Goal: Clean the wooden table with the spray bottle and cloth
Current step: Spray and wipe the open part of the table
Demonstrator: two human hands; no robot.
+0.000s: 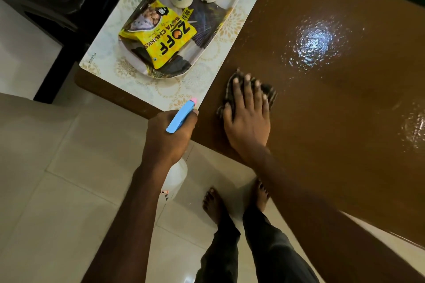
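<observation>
Now the wiping step: the right hand (249, 119) presses flat, fingers spread, on the dark cloth (268, 89) near the table's (333, 110) front edge, just beside the placemat (207, 71). The left hand (170, 135) grips the spray bottle (180, 117) off that edge. Next, I'd judge, sweep toward the wet sheen by the far edge

Right hand (247, 119) presses cloth (266, 91) flat on wooden table (333, 103); left hand (169, 135) grips spray bottle (180, 117).
</observation>
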